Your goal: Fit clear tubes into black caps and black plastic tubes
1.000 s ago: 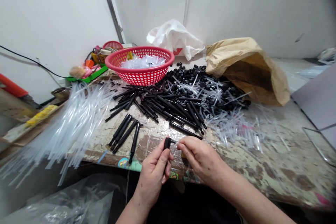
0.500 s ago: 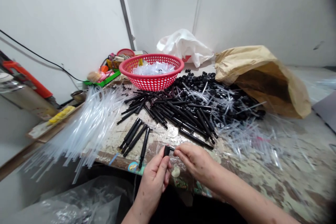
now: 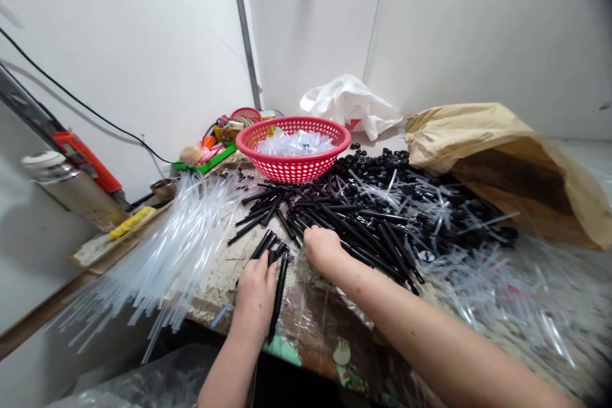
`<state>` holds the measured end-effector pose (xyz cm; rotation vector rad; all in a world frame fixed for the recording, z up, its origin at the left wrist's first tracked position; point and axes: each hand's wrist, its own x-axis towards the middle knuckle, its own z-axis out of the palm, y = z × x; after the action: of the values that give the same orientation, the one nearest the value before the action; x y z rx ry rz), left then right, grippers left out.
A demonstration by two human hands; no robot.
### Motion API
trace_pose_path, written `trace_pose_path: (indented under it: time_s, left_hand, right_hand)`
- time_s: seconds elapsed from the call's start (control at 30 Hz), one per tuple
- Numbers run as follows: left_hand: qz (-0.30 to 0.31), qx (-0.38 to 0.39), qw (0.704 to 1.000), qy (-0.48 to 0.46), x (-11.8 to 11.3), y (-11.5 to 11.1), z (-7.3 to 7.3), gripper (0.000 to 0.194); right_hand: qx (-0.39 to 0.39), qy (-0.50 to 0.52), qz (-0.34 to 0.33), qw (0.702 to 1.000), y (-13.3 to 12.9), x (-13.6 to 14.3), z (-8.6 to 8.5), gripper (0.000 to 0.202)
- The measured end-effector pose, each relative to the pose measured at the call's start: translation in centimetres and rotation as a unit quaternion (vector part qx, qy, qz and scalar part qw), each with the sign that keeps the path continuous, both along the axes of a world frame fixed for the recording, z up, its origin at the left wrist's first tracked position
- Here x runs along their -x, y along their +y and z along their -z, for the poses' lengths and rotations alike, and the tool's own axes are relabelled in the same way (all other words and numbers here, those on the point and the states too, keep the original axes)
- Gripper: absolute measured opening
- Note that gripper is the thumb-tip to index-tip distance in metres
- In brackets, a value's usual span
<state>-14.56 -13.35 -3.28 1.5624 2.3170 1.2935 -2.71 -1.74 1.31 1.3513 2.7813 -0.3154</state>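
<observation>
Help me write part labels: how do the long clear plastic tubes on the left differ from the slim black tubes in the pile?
Colour: the long clear plastic tubes are see-through; the slim black tubes are opaque.
Length: the clear ones are longer, the black ones shorter.
Pose: the clear ones lie roughly side by side, ends past the edge of the table; the black ones lie at mixed angles.
Both are slender.
</observation>
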Motion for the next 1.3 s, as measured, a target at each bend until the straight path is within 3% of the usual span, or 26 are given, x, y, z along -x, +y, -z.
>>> trace_pose_path:
  time_s: [0.13,0.27,0.33,0.4,0.47,0.53,0.6,0.7,0.77,0.87,0.93,1.0,1.07,1.17,1.3]
  left_hand:
    - [-0.017,-0.016,0.998,0.064,0.2,1.1,1.0,0.040]
    - [-0.047,-0.031,0.996,0.072,-0.2,1.2,0.1,0.041]
    - [-0.031,-0.051,0.998,0.005,-1.2,1.0,-1.1,0.041]
    - [0.023,-0.067,0.987,-0.144,-3.0,0.8,-2.5,0.044]
    - [0.088,-0.074,0.940,-0.322,-5.4,0.5,-3.8,0.047]
    - [0.129,-0.080,0.871,-0.467,-7.9,0.2,-4.8,0.047]
    - [0.144,-0.080,0.820,-0.549,-10.0,-0.3,-5.4,0.045]
    - [0.141,-0.066,0.798,-0.583,-11.6,-0.8,-5.5,0.045]
    - [0.132,-0.050,0.806,-0.575,-11.8,-1.0,-5.0,0.046]
    - [0.121,-0.001,0.816,-0.565,-11.7,-1.2,-3.8,0.049]
    - [0.118,0.035,0.821,-0.557,-11.8,-1.3,-2.9,0.051]
    - [0.118,0.067,0.830,-0.541,-12.0,-1.5,-2.2,0.052]
    - [0.123,0.099,0.835,-0.528,-12.1,-1.7,-1.9,0.051]
    - [0.130,0.113,0.829,-0.531,-12.0,-1.9,-1.9,0.050]
    - [0.143,0.097,0.801,-0.574,-11.5,-2.1,-1.9,0.043]
  right_hand:
    - [0.034,0.053,0.057,0.996,1.0,-0.9,-0.2,0.021]
    - [0.104,0.131,0.074,0.983,1.0,-3.8,-1.9,0.020]
    - [0.147,0.168,0.074,0.972,-0.2,-5.6,-3.0,0.022]
    - [0.235,0.245,0.074,0.938,-2.3,-7.3,-3.9,0.021]
    - [0.360,0.342,0.066,0.866,-5.0,-8.8,-4.6,0.016]
    - [0.463,0.402,0.055,0.788,-7.7,-9.9,-4.9,0.014]
    - [0.492,0.410,0.054,0.766,-9.7,-11.0,-4.8,0.016]
    - [0.443,0.414,0.091,0.790,-10.5,-14.2,-3.9,0.017]
    - [0.351,0.402,0.137,0.834,-9.4,-17.4,-2.8,0.025]
    - [0.093,0.308,0.176,0.930,-6.5,-22.0,-0.9,0.026]
    - [-0.028,0.184,0.186,0.965,-4.5,-23.8,0.1,0.024]
    - [-0.081,0.086,0.186,0.975,-3.1,-24.3,0.8,0.022]
    - [-0.089,0.049,0.186,0.977,-2.3,-23.9,1.1,0.018]
    - [-0.079,0.065,0.191,0.976,-1.7,-23.3,1.6,0.017]
    - [-0.064,0.124,0.205,0.969,-0.9,-24.0,2.3,0.015]
